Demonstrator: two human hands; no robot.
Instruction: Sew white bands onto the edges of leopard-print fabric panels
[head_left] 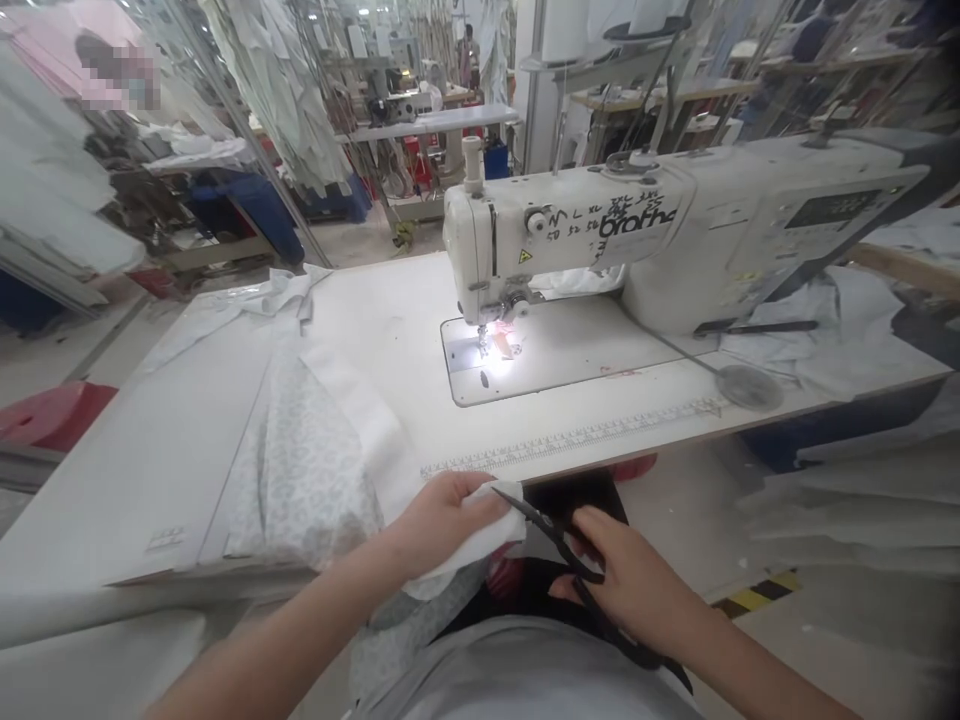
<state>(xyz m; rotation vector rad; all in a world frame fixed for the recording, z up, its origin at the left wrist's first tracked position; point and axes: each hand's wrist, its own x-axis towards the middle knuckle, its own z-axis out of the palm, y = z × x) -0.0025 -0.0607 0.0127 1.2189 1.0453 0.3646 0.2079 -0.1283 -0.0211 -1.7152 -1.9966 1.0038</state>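
My left hand point(442, 520) is closed on the edge of a white fabric piece point(480, 540), just off the front edge of the sewing table. In my right hand point(630, 570) is a pair of black scissors point(559, 540), its blades pointing left and up to the fabric beside my left fingertips. Whether the blades are cutting into the cloth I cannot tell. To the left, a pale spotted fabric point(307, 450) lies on the table and hangs over the front edge. Part of the cloth in my lap is hidden by my left forearm.
A white sewing machine point(562, 230) with its lamp lit stands on the white table point(375, 310). A ruler scale point(570, 440) runs along the front edge. White fabric point(817, 330) lies at the right end. Hanging garments and other workstations fill the background.
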